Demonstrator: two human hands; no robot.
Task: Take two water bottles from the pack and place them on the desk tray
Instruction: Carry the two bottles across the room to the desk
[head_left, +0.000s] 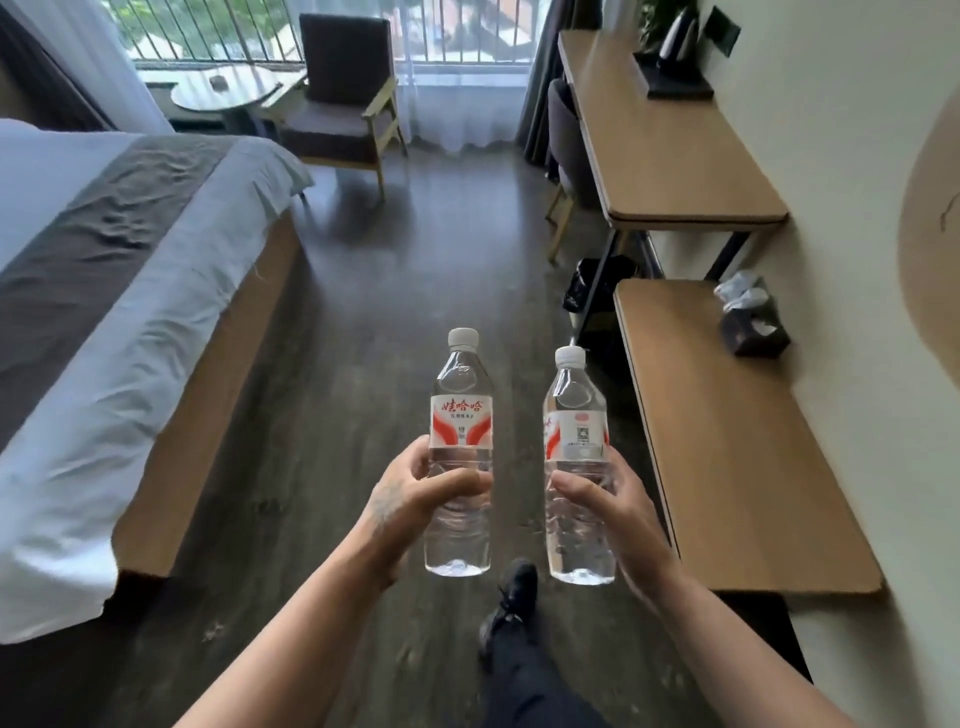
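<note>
I hold two clear water bottles upright over the dark wood floor, each with a white cap and a red-and-white label. My left hand (415, 493) grips the lower half of the left bottle (460, 421). My right hand (608, 499) grips the lower half of the right bottle (575, 426). The bottles stand side by side, a small gap between them. A black tray (675, 85) with a dark kettle on it sits at the far end of the wooden desk (670, 161) along the right wall. The pack is not in view.
A low wooden bench (727, 441) with a dark tissue box (753, 332) runs along the right wall. A bed (104, 312) fills the left side. An armchair (343, 98) and round table (228, 88) stand by the window. A black bin (587, 286) sits under the desk. My shoe (511, 597) is on the floor.
</note>
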